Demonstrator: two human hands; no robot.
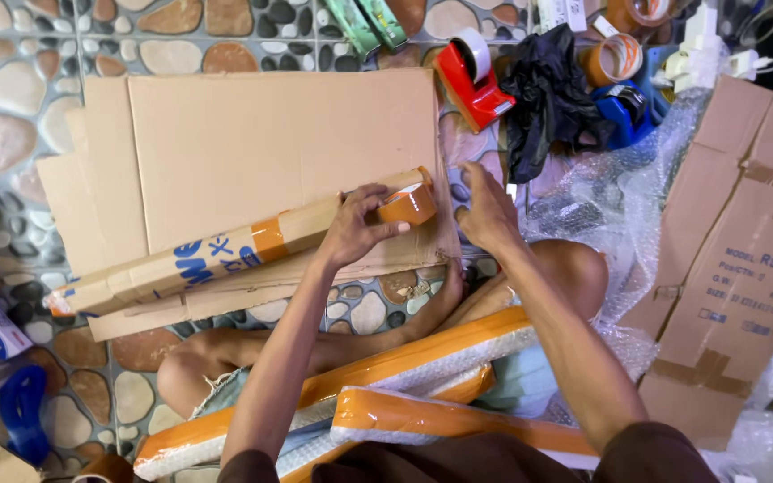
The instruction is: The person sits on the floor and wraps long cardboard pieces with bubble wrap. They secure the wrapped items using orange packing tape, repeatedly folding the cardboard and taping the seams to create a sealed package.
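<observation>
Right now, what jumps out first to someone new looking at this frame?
The left hand holds a roll of brown tape at the end of a long cardboard parcel lying across flat cardboard at centre; the right hand rests just beside it. Orange-taped bubble-wrap bundles lie across the person's lap at the bottom. A red tape dispenser sits at top centre on the pebble-pattern floor.

Right box (744,259) cropped (edge cuts it).
</observation>
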